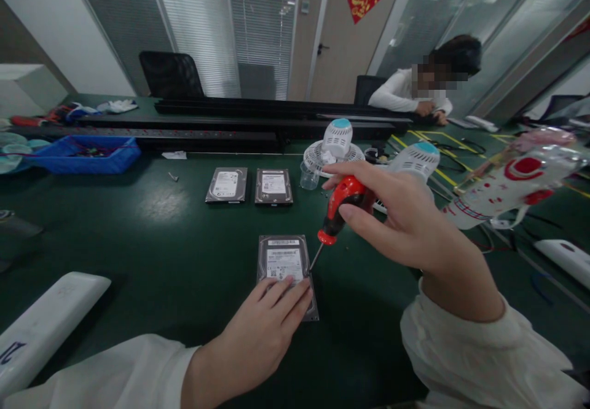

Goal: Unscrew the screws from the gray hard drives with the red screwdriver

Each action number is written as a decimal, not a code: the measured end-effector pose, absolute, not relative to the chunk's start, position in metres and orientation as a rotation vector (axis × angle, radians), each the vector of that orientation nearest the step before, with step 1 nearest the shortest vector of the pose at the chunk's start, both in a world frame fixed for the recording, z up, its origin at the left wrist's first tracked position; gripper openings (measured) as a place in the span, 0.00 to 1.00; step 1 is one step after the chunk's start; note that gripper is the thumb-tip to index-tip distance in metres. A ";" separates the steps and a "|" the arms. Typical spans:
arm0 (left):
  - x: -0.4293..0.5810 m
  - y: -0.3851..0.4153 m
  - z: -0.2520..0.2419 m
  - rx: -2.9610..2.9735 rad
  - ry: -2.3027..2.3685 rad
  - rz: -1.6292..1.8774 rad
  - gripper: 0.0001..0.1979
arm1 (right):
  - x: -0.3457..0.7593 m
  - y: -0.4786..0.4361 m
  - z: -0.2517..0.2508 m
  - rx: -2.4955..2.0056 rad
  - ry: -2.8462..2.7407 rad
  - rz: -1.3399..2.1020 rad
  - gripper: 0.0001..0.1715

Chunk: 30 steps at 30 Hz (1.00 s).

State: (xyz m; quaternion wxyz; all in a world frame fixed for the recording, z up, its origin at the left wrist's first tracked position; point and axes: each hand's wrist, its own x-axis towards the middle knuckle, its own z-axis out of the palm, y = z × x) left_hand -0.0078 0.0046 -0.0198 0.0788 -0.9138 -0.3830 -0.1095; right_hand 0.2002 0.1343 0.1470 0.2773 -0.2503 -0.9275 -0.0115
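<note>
A hard disk drive [283,252] lies label up on the green table in front of me. My left hand [271,317] rests flat across its lower part, fingers stretched out and covering some of the label. In my right hand [391,212] is a red and black screwdriver [335,212], gripped by its handle and tilted. The shaft points down and left, and its tip meets the drive's right edge near my left fingertips. Whether a screw sits under the tip is too small to tell. Two more hard drives, one on the left [226,185] and another beside it [273,186], lie farther back.
Behind the screwdriver stand a clear plastic cup [309,176] and a white fan [338,138]. A blue tray [92,155] is at the left, a patterned bottle [516,178] at the right. White devices flank me at left [50,329] and right [565,258]. Across the table sits a person [401,92].
</note>
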 end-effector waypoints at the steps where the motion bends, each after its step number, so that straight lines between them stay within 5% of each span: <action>1: -0.008 0.004 -0.020 -2.734 -1.148 -0.332 0.27 | 0.201 0.134 0.147 -0.652 -2.496 -0.004 0.23; 30: -0.008 0.005 -0.016 -2.738 -1.159 -0.329 0.27 | 0.201 0.136 0.145 -0.684 -2.470 0.005 0.23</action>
